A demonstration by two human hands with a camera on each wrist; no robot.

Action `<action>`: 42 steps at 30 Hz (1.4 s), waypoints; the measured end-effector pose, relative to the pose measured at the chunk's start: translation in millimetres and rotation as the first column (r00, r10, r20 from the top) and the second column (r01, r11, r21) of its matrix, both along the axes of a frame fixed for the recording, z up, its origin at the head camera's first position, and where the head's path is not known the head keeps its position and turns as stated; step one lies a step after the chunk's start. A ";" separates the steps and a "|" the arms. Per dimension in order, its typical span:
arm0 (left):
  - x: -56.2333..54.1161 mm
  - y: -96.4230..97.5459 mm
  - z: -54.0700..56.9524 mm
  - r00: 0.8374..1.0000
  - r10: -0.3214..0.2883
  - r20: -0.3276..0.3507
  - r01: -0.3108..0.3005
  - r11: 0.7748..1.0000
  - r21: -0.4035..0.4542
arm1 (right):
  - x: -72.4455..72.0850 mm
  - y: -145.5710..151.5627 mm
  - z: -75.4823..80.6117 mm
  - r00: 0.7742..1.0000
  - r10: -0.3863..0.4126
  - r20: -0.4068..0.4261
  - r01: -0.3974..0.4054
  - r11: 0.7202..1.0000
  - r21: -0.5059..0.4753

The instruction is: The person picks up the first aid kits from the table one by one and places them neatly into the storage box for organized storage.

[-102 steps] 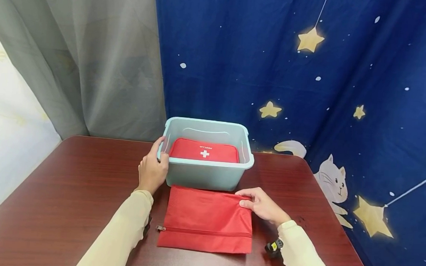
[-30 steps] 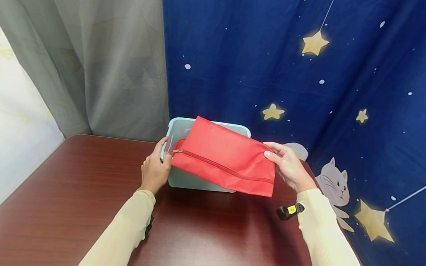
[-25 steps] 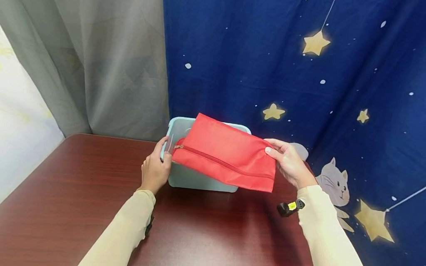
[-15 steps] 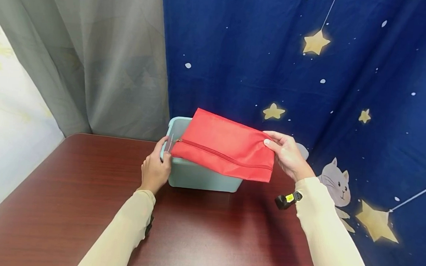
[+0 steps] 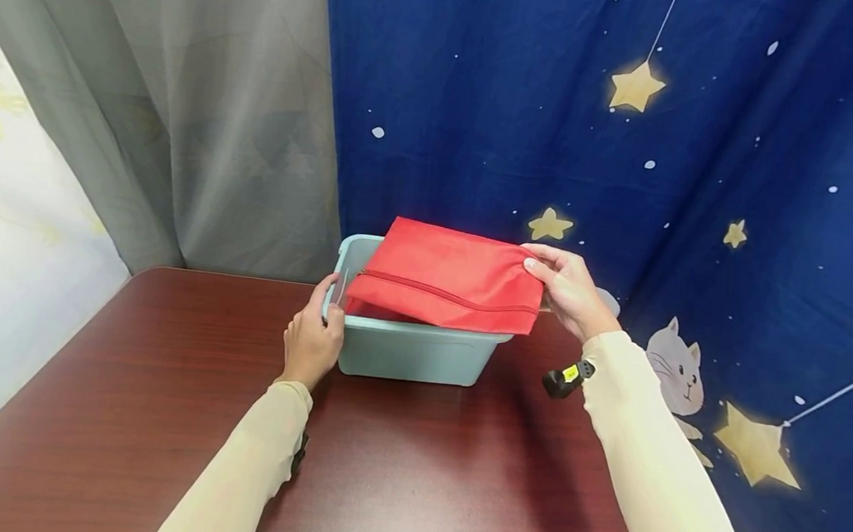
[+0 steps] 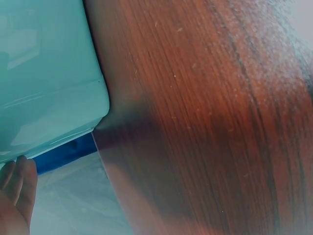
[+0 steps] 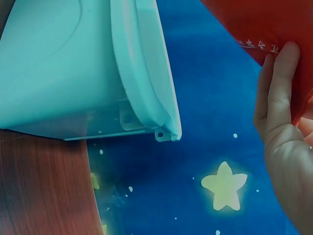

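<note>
A light blue-green plastic bin (image 5: 419,359) stands on the table; its side fills the upper left of the left wrist view. My left hand (image 5: 311,336) grips its left rim, fingers (image 6: 23,183) on the outer wall. Above the bin's opening hangs a flat red zip pouch (image 5: 449,268), pinched at its right end by my right hand (image 5: 571,290). In the right wrist view, white lettering shows on the pouch's (image 7: 264,22) underside, beyond the fingers (image 7: 279,93). Most of the red first-aid pouch (image 5: 374,309) inside the bin is hidden beneath it.
The dark red wooden table (image 5: 159,412) ends just behind the bin. A grey curtain (image 5: 250,118) and a blue star-patterned curtain (image 5: 485,95) hang behind that edge. A black device (image 5: 566,380) is strapped at the right wrist.
The zip pouch has gone from the table in front of the bin to above its opening. Lately it has shifted farther back and levelled, with the right hand moving along. The left hand keeps its grip.
</note>
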State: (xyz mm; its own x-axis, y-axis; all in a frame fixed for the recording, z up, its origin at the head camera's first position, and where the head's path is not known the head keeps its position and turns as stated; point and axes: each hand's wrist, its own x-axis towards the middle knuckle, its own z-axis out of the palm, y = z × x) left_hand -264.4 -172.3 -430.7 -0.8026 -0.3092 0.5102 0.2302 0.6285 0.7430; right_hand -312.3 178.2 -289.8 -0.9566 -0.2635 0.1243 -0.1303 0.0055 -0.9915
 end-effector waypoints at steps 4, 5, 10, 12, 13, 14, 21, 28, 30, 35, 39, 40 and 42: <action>1.0 0.2 -0.8 1.000 -0.001 -0.004 0.001 1.000 0.001 | -5.5 -6.2 0.8 1.000 -0.005 -0.016 0.005 1.000 0.006; 1.2 0.1 -1.0 1.000 -0.002 -0.006 0.002 1.000 0.001 | -7.1 -8.2 0.7 1.000 -0.004 -0.021 0.004 1.000 0.006; 3.9 0.3 -0.1 1.000 -0.014 -0.010 0.015 1.000 0.008 | -15.8 -18.4 -1.0 1.000 -0.003 -0.025 0.004 1.000 0.015; 4.7 0.6 0.3 1.000 -0.017 -0.010 0.017 1.000 0.012 | -19.0 -21.7 -2.2 1.000 -0.011 -0.020 0.011 1.000 0.022; 4.8 0.6 0.2 1.000 -0.016 -0.010 0.016 1.000 0.012 | -20.3 -23.2 -2.9 1.000 -0.018 -0.016 0.018 0.999 0.027; 4.9 0.8 0.2 1.000 -0.016 -0.008 0.016 1.000 0.013 | -21.4 -24.6 -3.7 1.000 -0.024 -0.013 0.025 0.999 0.031; 6.3 3.4 -0.6 1.000 -0.019 0.014 0.018 1.000 0.019 | -25.5 -30.0 -9.9 0.996 -0.082 0.027 0.079 0.992 0.096; 7.1 5.4 -0.2 1.000 -0.028 0.002 0.028 0.999 0.022 | -25.4 -34.2 -10.8 0.996 -0.083 0.034 0.076 0.981 0.178; 6.8 5.7 0.3 1.000 -0.028 -0.006 0.028 0.999 0.024 | -25.4 -34.5 -10.4 0.996 -0.085 0.035 0.077 0.978 0.193; 5.3 6.3 -0.6 1.000 -0.028 -0.011 0.028 0.999 0.023 | -27.5 -33.6 -10.8 0.992 -0.096 0.083 0.079 0.979 0.189; 4.8 6.2 -0.8 1.000 -0.025 -0.012 0.026 1.000 0.018 | -27.6 -33.0 -9.7 0.988 -0.097 0.122 0.080 0.988 0.133; 4.9 6.2 -0.6 1.000 -0.025 -0.012 0.026 1.000 0.018 | -27.3 -33.0 -8.9 0.988 -0.094 0.126 0.081 0.991 0.104; 4.9 6.1 -0.6 1.000 -0.027 -0.011 0.027 1.000 0.015 | -26.8 -32.9 -7.4 0.987 -0.092 0.133 0.088 0.995 0.035</action>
